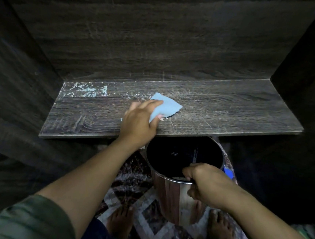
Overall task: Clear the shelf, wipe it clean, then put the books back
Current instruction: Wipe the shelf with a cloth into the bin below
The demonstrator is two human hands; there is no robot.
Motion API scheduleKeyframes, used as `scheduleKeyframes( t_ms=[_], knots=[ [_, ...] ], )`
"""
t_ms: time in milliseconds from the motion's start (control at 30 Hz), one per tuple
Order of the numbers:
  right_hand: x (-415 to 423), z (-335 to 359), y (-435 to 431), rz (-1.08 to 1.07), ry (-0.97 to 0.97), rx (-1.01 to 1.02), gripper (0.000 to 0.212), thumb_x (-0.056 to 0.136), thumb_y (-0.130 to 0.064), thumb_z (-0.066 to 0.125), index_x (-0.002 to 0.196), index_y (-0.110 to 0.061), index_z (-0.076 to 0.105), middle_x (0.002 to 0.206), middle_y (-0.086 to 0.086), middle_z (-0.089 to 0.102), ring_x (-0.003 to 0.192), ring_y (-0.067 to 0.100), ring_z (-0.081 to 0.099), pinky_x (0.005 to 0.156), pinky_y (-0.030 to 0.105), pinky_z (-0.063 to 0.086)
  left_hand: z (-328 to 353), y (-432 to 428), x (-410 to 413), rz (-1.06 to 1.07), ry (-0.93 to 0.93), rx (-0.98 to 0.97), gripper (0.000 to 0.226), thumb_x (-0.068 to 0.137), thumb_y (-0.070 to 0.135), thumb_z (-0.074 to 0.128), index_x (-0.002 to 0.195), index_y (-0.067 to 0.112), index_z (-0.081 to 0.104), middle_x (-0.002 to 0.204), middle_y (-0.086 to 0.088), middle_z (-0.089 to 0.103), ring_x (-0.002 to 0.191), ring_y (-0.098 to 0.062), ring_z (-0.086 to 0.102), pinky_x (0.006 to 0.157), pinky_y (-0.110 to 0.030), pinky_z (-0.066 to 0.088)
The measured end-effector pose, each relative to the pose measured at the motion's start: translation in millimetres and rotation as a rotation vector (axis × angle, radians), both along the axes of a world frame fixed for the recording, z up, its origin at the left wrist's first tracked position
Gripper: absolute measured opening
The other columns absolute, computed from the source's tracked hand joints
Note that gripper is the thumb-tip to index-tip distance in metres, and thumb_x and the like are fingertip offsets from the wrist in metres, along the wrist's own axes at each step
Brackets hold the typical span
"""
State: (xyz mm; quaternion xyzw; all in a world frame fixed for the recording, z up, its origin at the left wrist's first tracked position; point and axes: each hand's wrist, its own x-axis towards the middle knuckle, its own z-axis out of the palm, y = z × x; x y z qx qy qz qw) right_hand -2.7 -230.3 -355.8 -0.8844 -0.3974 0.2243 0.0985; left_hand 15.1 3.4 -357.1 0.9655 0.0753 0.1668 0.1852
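Head view: the shelf is cleared and part-wiped, the left hand holding the blue cloth mid-shelf, the right hand gripping the bin below the near edge; far-left dust remains, and the books are not in view.

Left hand covered the cloth at its 7 o'clock part, plus a bit of the shelf front edge. Bin inside was black, contents unreadable bar pale specks. Right hand hid part of the near rim. Blue thing at bin's 3 o'clock sat mostly behind it, couldn't ID. Left sleeve was cut off at frame's 7 o'clock, right forearm at 4 o'clock.
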Motion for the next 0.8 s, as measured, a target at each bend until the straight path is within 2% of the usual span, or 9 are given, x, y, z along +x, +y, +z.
scheduleKeyframes(
  t_ms=[100, 167, 233, 300, 400, 533, 667, 800],
  knots=[
    [0, 0, -2, 0.004, -0.011, 0.013, 0.031, 0.077, -0.021, 0.068, 0.079, -0.026, 0.037, 0.085, -0.008, 0.041, 0.093, 0.028, 0.06, 0.07, 0.03, 0.042, 4, 4, 5, 0.08, -0.171, -0.185, 0.041, 0.095, 0.026, 0.049, 0.135, 0.019, 0.055, 0.124, -0.006, 0.063, 0.109, -0.027, 0.047, 0.083, -0.028, 0.035],
    [1, 1, -3, 0.0, -0.008, 0.027, 0.032, 0.076, -0.02, 0.069, 0.078, -0.026, 0.037, 0.085, -0.008, 0.041, 0.093, 0.028, 0.06, 0.07, 0.031, 0.044, 9, 19, 9, 0.209, -0.258, -0.216, 0.041, 0.095, 0.02, 0.051, 0.135, 0.015, 0.054, 0.125, -0.009, 0.062, 0.111, -0.031, 0.047, 0.087, -0.028, 0.033],
    [2, 1, -5, -0.004, -0.005, 0.036, 0.033, 0.076, -0.02, 0.069, 0.079, -0.028, 0.037, 0.087, -0.007, 0.044, 0.094, 0.028, 0.06, 0.07, 0.03, 0.043, 10, 34, 10, 0.297, -0.193, -0.153, 0.043, 0.096, 0.027, 0.05, 0.137, 0.016, 0.052, 0.132, -0.008, 0.057, 0.118, -0.034, 0.044, 0.096, -0.034, 0.034],
    [3, -1, -7, -0.002, -0.011, 0.035, 0.033, 0.076, -0.021, 0.069, 0.08, -0.031, 0.039, 0.094, -0.004, 0.052, 0.096, 0.028, 0.06, 0.071, 0.03, 0.044, 4, 39, 8, 0.32, 0.0, -0.02, 0.05, 0.097, 0.043, 0.043, 0.142, 0.022, 0.046, 0.143, -0.004, 0.048, 0.125, -0.033, 0.039, 0.1, -0.041, 0.034],
    [4, -3, -8, -0.009, -0.037, 0.047, 0.029, 0.076, -0.021, 0.069, 0.081, -0.03, 0.042, 0.099, -0.004, 0.056, 0.097, 0.027, 0.06, 0.069, 0.028, 0.041, -4, 33, 9, 0.202, 0.087, 0.043, 0.055, 0.096, 0.052, 0.035, 0.144, 0.027, 0.042, 0.151, 0.001, 0.039, 0.133, -0.028, 0.035, 0.106, -0.041, 0.029],
    [5, -6, -5, 0.019, -0.072, 0.055, 0.019, 0.075, -0.02, 0.066, 0.086, -0.025, 0.051, 0.1, -0.003, 0.057, 0.099, 0.025, 0.06, 0.068, 0.026, 0.037, -5, 20, 12, 0.083, 0.097, 0.001, 0.059, 0.09, 0.053, 0.033, 0.142, 0.027, 0.046, 0.149, 0.002, 0.043, 0.134, -0.027, 0.037, 0.111, -0.035, 0.024],
    [5, -10, -3, 0.006, -0.059, 0.051, 0.029, 0.073, -0.018, 0.066, 0.076, -0.025, 0.038, 0.094, -0.003, 0.056, 0.092, 0.029, 0.06, 0.064, 0.026, 0.036, -1, -7, 8, -0.067, 0.091, -0.043, 0.053, 0.088, 0.049, 0.041, 0.137, 0.034, 0.051, 0.144, 0.009, 0.048, 0.129, -0.022, 0.042, 0.107, -0.031, 0.029],
    [5, -9, -1, -0.012, -0.049, 0.033, 0.029, 0.073, -0.018, 0.067, 0.077, -0.026, 0.04, 0.097, -0.001, 0.059, 0.094, 0.03, 0.061, 0.065, 0.026, 0.036, 1, -19, 4, -0.163, 0.07, -0.131, 0.059, 0.082, 0.051, 0.053, 0.136, 0.028, 0.054, 0.143, 0.005, 0.05, 0.13, -0.018, 0.046, 0.109, -0.033, 0.034]
  ],
)
